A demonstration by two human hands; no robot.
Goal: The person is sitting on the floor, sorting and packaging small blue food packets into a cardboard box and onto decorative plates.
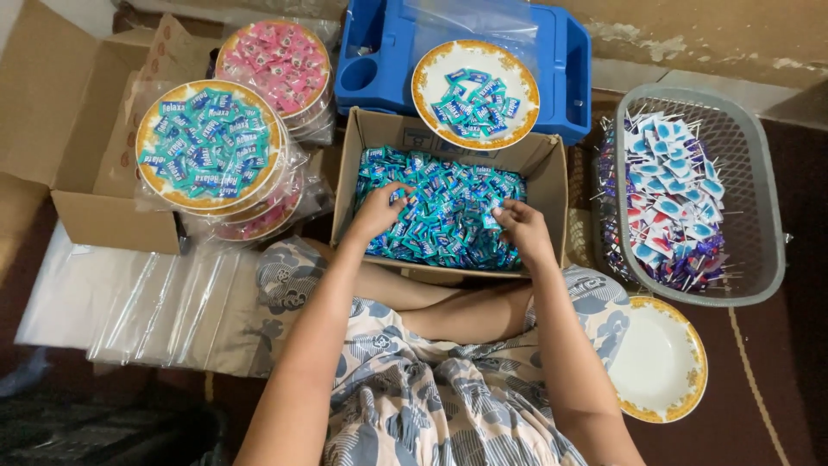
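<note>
I see a dark maroon floor (776, 406) carrying everything. Directly on it: open cardboard box (552, 164) of teal candies at centre, blue plastic tray (371, 69) behind it, grey mesh basket (759, 198) to the right, empty gold-rimmed plate (660, 362) near the basket's front edge. Left side: large empty carton (52, 112), clear plastic bags (147, 302) spread flat in front of it.

The cardboard box (542, 164) looks brown, matt and a bit rough. The candy wrappers (448, 216) inside are shiny plastic. The grey basket (750, 198) is plastic mesh. The empty plate (660, 362) looks smooth and glossy.
</note>
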